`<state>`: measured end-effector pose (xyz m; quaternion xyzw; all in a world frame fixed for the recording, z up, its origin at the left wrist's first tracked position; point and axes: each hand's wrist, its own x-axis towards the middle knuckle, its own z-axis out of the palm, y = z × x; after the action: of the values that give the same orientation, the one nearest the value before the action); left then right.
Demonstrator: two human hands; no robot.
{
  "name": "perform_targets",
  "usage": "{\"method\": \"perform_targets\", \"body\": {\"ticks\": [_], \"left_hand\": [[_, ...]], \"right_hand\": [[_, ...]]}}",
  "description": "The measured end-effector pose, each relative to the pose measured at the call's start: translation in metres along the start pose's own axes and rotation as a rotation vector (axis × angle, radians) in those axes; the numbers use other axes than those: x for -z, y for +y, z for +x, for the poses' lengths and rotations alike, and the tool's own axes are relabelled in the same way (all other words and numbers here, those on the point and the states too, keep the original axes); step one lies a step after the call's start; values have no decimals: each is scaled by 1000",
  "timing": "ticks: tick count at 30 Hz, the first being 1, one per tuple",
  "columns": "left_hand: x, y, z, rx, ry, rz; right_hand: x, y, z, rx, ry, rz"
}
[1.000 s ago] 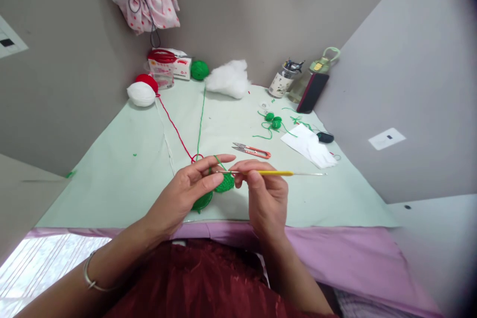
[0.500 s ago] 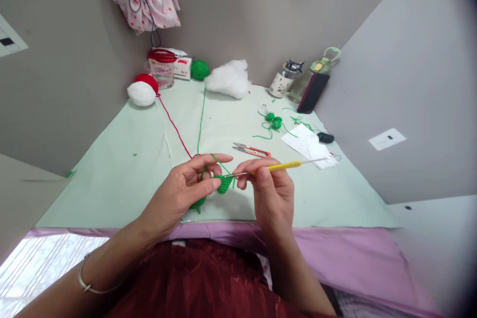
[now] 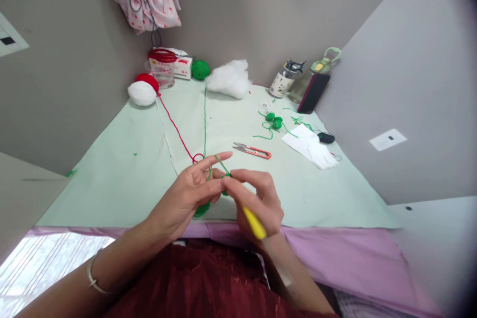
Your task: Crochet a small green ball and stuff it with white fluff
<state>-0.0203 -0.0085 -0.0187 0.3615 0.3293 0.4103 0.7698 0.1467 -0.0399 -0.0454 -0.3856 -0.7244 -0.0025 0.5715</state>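
Observation:
Close to the table's front edge, my left hand (image 3: pixel 192 186) pinches a small green crochet piece (image 3: pixel 224 191), mostly hidden behind my fingers. Green yarn (image 3: pixel 204 124) runs from the back of the table and loops over my raised left index finger. My right hand (image 3: pixel 261 203) holds a crochet hook (image 3: pixel 254 222) by its yellow handle, the handle end now slanting down toward me. Its thumb and index fingertips meet at the crochet piece; the hook's tip is hidden there. Another green crocheted part (image 3: pixel 202 209) hangs below my left hand.
Thread snips (image 3: pixel 252 150) lie just beyond my hands. Small green crocheted balls (image 3: pixel 274 120) and a white paper (image 3: pixel 309 146) are to the right. White stuffing (image 3: pixel 229 79), a green yarn ball (image 3: pixel 200 70), white yarn (image 3: pixel 142 94), a pen cup (image 3: pixel 282 82) and a phone (image 3: pixel 313 93) stand farther back.
My right hand has turned and moved left, against the crochet piece. The hook's handle has swung from pointing right to pointing down toward me. My left hand has shifted slightly right.

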Motion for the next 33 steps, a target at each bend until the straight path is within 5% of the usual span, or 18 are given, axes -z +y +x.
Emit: {"method": "perform_targets", "body": {"ticks": [4,7,16,22,25,30,33], "left_hand": [[1,8,0,27,4,-31],[-2,8,0,-46,-1,31],[1,2,0,-124,44,120],[5,7,1,53,-130,-22],[3,5,1,9,-101,-7],[0,-1,-1,-145,-10,158],[4,-1,-1,-172,29,272]], "right_hand": [[1,1,12,-356,147,466],[-1,1,16,-484,122,628],[-2,-2,15,-480,83,613],[0,9,20,-726,133,921],[-2,8,20,-775,126,994],[-5,0,12,-572,80,654],[-4,0,10,-571,87,628]]}}
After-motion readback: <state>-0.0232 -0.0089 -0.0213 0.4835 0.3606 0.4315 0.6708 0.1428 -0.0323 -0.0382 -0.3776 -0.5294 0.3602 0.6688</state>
